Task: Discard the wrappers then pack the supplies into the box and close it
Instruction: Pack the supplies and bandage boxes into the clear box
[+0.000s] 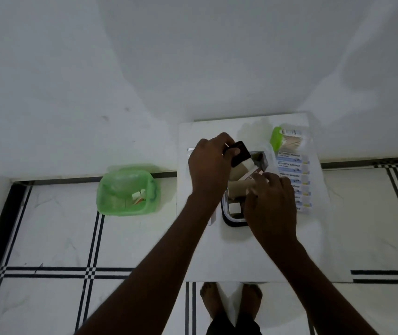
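A clear box with a dark rim (233,222) stands on the white table (253,257), partly filled with rolls and small white packs. My left hand (209,169) is above the box's left side and grips a dark flat pack (241,153) at its top corner. My right hand (271,204) rests over the box's right half, fingers on a beige bandage roll (239,186); whether it grips the roll is hidden. A strip of antiseptic bandages (294,175) lies to the right of the box.
A green bin (128,191) holding wrappers sits on the tiled floor left of the table. A green-capped container of cotton swabs (287,139) and a small bottle (291,131) lie at the table's back right. My bare feet (229,301) are at the table's front edge.
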### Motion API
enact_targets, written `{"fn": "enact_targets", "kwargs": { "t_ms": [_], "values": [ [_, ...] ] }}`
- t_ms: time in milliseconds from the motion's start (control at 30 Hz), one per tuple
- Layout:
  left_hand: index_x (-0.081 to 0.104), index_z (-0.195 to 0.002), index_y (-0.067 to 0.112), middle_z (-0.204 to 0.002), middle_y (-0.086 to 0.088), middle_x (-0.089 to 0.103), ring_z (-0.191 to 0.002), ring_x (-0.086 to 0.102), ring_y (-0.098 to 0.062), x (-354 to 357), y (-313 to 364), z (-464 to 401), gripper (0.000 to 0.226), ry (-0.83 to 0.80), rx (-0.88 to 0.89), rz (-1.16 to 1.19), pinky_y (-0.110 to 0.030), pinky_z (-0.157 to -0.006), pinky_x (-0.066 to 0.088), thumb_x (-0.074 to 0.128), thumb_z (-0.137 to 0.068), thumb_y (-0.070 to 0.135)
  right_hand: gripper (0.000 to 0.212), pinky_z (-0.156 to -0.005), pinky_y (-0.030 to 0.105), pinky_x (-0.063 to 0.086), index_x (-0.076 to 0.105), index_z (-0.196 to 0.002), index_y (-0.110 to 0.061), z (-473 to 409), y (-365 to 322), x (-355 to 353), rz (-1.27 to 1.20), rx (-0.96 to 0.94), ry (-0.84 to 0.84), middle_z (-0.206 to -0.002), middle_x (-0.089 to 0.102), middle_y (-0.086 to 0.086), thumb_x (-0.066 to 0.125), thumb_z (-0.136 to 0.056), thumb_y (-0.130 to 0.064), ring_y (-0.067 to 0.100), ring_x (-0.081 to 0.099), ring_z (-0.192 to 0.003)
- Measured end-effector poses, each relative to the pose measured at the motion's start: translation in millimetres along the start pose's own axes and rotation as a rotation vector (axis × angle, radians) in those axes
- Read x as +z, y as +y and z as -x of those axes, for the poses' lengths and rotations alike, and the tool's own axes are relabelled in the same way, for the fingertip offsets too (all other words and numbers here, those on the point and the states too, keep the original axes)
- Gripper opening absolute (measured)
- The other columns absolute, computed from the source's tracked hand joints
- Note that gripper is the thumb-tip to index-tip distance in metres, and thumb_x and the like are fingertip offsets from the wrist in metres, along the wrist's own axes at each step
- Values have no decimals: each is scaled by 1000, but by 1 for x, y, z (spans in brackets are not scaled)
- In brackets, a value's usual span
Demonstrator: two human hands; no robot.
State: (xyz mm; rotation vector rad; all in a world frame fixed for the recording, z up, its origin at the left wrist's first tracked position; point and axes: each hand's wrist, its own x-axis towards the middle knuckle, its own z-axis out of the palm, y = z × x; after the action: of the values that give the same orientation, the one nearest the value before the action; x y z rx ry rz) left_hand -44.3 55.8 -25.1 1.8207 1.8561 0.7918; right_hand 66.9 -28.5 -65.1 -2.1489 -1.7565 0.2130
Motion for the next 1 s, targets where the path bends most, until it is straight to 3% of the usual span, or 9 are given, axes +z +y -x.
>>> {"fn": "enact_targets", "kwargs": {
  "t_ms": [67,233,333,467,633,800,900,1000],
  "values": [
    [75,-94,18,-82,-8,71,-86,59,-24,15,-2,-9,12,0,128,-174,-30,-69,39,69,-87,25,30,-89,48,50,65,-113,-3,0,3,0,13,-8,-35,-111,68,20,65,-85,-15,37,60,-103],
    [78,-68,16,-66,-2,60,-77,53,-26,34,-16,-15,9,-19,366,-595,-32,-66,30,75,-75,21,29,-89,46,49,65,-110,-6,0,10,5,68,-44,-98,-112,68,17,66,-84,-18,35,58,-103],
    [74,-62,13,-66,-4,55,-76,52,-27,36,-17,-17,27,-36,442,-649,-34,-65,31,54,-79,16,33,-91,47,49,65,-111,-6,2,13,8,105,-82,-140,-114,68,17,70,-81,-21,34,58,-105],
    [73,-68,9,-68,-6,59,-76,55,-27,38,-10,-20,9,-120,543,-710,-36,-67,42,73,-74,16,36,-90,49,51,67,-107,-4,0,14,6,119,-105,-176,-109,69,18,75,-77,-21,35,61,-101],
    [70,-83,9,-79,-8,65,-80,58,-28,30,-12,-25,19,-115,453,-588,-37,-71,45,67,-81,27,26,-82,44,54,68,-105,-3,-15,18,-14,-25,-131,-75,-101,71,16,66,-82,-16,34,64,-95],
    [73,-99,12,-94,-7,70,-91,61,-29,31,-11,-19,15,-103,351,-313,-41,-79,47,68,-86,16,34,-88,46,54,61,-118,-3,-68,41,-35,-83,-44,65,-112,67,19,62,-83,-3,34,58,-105],
    [72,-107,13,-101,-7,71,-96,61,-28,39,-2,-18,20,-109,317,-231,-39,-84,46,64,-88,15,49,-91,45,48,54,-127,-3,-112,65,-31,11,-45,-12,-120,61,20,60,-78,-1,36,52,-111],
    [71,-110,13,-105,-5,70,-100,60,-25,47,6,-15,22,-86,298,-171,-36,-86,45,62,-91,17,62,-98,47,42,44,-137,-6,-147,85,-18,110,-45,-230,-129,55,19,64,-78,-10,38,48,-120]
  ]
}}
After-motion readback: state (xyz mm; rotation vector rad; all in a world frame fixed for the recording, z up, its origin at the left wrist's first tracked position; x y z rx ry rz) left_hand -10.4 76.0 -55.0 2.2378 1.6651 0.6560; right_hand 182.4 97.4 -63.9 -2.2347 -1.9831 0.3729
